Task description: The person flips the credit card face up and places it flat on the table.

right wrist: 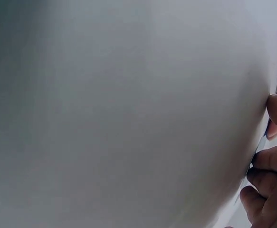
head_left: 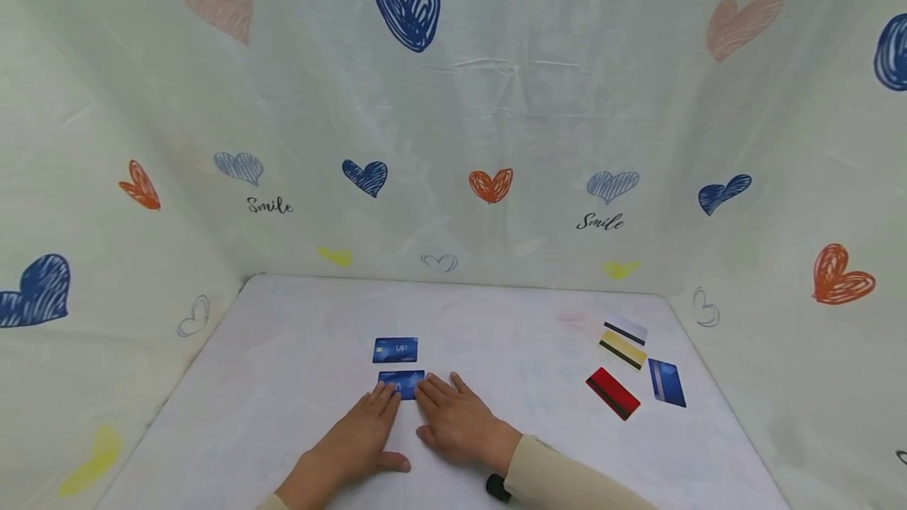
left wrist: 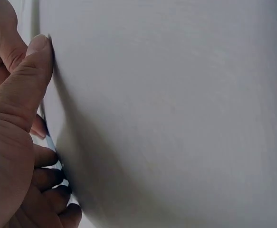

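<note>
Two blue cards lie one behind the other near the middle of the table in the head view. The farther blue card (head_left: 395, 350) reads VIP and lies apart from both hands. On the nearer blue card (head_left: 408, 386), the fingertips of my left hand (head_left: 360, 433) touch the left part and those of my right hand (head_left: 457, 420) touch the right edge. Fingers of both hands are mostly straight, flat to the table. In the left wrist view, the left thumb (left wrist: 31, 78) rests on the white surface. The right wrist view catches only part of the right fingers (right wrist: 266, 171).
On the right of the white table (head_left: 298, 352) lie a silver card (head_left: 627, 329), a yellow card (head_left: 623, 349), a red card (head_left: 612, 393) and another blue card (head_left: 668, 382). A heart-printed curtain (head_left: 538, 124) stands behind the table and along its sides.
</note>
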`<move>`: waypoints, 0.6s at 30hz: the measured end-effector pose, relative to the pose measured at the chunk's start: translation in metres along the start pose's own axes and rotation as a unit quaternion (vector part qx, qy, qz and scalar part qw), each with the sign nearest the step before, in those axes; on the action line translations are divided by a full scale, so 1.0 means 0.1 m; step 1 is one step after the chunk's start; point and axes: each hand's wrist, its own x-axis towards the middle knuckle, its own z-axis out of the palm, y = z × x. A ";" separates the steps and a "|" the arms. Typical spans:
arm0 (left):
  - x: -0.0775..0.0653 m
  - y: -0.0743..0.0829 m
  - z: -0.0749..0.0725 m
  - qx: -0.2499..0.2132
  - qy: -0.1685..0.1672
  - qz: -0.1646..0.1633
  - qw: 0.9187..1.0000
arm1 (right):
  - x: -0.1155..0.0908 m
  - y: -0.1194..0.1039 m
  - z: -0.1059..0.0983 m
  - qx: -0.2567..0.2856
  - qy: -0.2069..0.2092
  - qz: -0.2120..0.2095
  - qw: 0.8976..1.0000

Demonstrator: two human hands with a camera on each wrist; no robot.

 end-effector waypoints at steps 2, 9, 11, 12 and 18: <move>-0.02 -0.04 -0.01 0.000 0.002 -0.002 1.000 | 0.03 -0.02 -0.01 0.001 -0.003 -0.002 1.000; -0.07 -0.10 -0.03 -0.009 0.015 0.000 1.000 | 0.06 -0.08 -0.07 0.012 -0.005 -0.002 1.000; -0.08 -0.10 -0.04 -0.012 0.017 0.000 1.000 | 0.07 -0.09 -0.08 0.019 -0.008 -0.003 1.000; -0.08 -0.11 -0.04 -0.014 0.017 -0.001 1.000 | 0.07 -0.09 -0.09 0.022 -0.011 -0.004 1.000; -0.08 -0.11 -0.04 -0.011 0.008 -0.013 1.000 | 0.09 -0.10 -0.12 0.033 -0.030 0.000 0.999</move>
